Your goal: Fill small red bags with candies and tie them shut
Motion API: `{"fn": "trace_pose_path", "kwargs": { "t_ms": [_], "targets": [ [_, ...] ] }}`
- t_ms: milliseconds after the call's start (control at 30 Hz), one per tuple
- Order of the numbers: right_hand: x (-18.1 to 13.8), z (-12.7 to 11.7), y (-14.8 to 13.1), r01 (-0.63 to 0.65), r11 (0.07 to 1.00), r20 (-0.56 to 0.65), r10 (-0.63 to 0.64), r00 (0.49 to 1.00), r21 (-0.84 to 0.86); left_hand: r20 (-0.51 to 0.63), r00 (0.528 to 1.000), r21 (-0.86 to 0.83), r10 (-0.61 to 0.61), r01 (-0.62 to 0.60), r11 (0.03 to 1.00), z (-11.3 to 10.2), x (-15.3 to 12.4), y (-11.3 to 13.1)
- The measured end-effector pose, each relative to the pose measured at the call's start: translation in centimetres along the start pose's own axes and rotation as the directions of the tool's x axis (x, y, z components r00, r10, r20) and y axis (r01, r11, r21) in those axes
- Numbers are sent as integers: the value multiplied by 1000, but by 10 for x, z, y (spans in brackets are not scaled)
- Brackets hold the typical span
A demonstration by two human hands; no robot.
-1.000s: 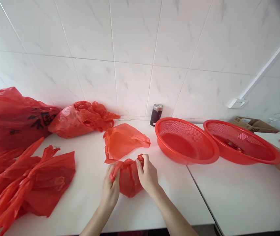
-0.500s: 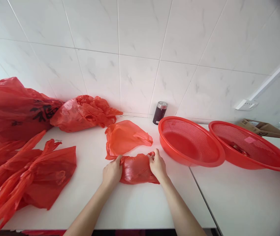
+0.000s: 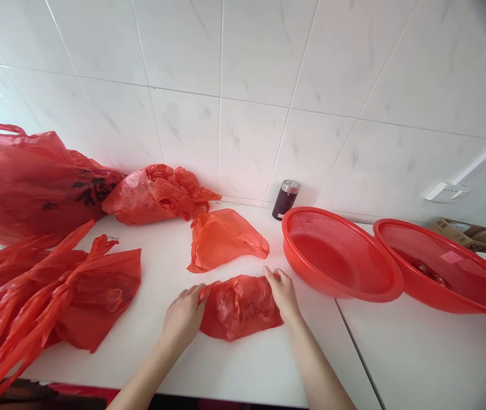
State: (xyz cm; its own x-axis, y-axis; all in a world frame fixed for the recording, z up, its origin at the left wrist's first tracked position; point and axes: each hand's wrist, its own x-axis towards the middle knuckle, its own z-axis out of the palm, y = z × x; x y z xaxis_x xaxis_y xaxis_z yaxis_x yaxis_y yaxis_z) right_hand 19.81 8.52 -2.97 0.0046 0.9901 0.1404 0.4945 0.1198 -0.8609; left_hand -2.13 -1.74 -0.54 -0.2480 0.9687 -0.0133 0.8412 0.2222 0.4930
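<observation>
A small red plastic bag (image 3: 240,306) lies spread on the white table (image 3: 234,364) in front of me. My left hand (image 3: 183,315) rests at its left edge, fingers curled onto the plastic. My right hand (image 3: 283,293) lies on its right edge with fingers stretched flat over it. Just behind it lies a paler orange-red bag (image 3: 223,239), flat and apart from both hands.
Several red plastic bags (image 3: 46,285) pile up at the left, a big printed one (image 3: 29,182) and a crumpled one (image 3: 157,193) by the tiled wall. Two red mesh baskets (image 3: 340,250) (image 3: 448,267) stand right. A dark jar (image 3: 285,199) stands by the wall; a cardboard box (image 3: 477,236) far right.
The small bag, bunched up between both hands a second ago, now lies spread flatter on the table. My hands moved apart to its edges. Another person's hand at the right basket is gone.
</observation>
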Motion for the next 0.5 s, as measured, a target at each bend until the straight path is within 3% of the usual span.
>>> {"fn": "trace_pose_path", "kwargs": {
  "t_ms": [100, 200, 333, 400, 500],
  "targets": [
    [-5, -6, -6, -12, 991, 33, 8, 999, 134, 75, 997, -297, -26, 47, 954, -16, -40, -17],
    [-11, -7, -23, -31, 958, 65, 12, 998, 287, 81, 994, -559, -75, 107, 822, -35, -76, -33],
    [-21, -4, -56, -30, 907, 83, -6, 997, 420, 78, 982, -589, -172, 184, 787, -64, -98, -43],
    [-27, 0, -71, -8, 893, 107, -46, 993, 450, -66, 980, -537, -187, 123, 835, -75, -97, -38],
    [-38, 5, -86, 41, 872, 174, -143, 974, 488, -431, 895, -320, -114, -33, 947, -77, -87, -16]
  ]
}}
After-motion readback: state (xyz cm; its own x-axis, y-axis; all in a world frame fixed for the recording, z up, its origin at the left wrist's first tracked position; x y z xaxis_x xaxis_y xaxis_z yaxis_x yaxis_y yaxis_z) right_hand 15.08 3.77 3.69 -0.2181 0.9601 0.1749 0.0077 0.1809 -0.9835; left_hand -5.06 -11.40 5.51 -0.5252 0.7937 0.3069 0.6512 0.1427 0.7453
